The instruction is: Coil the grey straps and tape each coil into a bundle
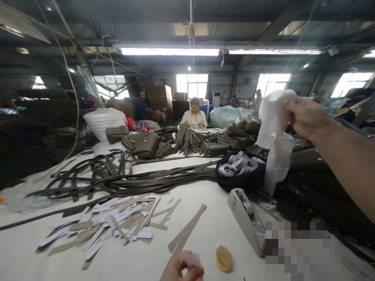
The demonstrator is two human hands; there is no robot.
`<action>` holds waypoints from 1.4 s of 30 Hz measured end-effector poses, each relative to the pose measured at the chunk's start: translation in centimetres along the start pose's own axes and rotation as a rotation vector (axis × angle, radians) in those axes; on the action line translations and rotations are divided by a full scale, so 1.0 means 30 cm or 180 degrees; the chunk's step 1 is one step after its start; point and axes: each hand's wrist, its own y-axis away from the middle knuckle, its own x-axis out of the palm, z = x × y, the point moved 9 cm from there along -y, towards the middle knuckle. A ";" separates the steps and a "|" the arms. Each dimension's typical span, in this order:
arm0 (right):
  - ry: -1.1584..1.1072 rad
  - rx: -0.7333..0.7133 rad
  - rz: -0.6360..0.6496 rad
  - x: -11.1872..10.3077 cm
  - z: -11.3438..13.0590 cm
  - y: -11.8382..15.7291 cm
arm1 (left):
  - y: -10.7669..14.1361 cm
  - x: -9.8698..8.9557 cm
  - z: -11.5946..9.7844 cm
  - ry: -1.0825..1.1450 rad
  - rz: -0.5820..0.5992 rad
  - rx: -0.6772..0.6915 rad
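My right hand (307,117) is raised at the right, its fingers closed on a limp white foam sheet (272,121). The sheet hangs down beside a black bag (254,177) that holds coiled grey pieces in clear plastic. Low at the bottom edge, my left hand (177,268) pinches a small whitish, translucent scrap (194,260) between thumb and fingers. Just right of it lies a yellow-rimmed oval object (224,258) with a tan top. A grey tape dispenser (247,222) stands on the white table (211,218) below the sheet.
Paper and card strips (117,222) are heaped at the left. Behind them run long olive straps (164,177). Olive bags (146,144) are piled along the far side, and a person (193,115) sits beyond. A dark pile (307,195) covers the right.
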 end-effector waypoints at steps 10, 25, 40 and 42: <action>0.0289 -0.0512 0.2158 0.852 0.307 0.259 | -0.055 -0.374 -0.703 0.0141 -0.0936 0.1747; 0.0319 -0.1864 0.4418 1.477 0.350 0.832 | -0.060 -0.619 -0.640 0.2206 -0.1456 0.1926; 0.2196 0.0023 0.5572 1.185 -0.341 0.832 | 0.013 -0.989 -0.565 0.1960 -0.2719 0.2017; 0.2475 0.0046 0.5470 1.122 -0.432 0.796 | 0.063 -1.097 -0.577 0.1874 -0.3098 0.2215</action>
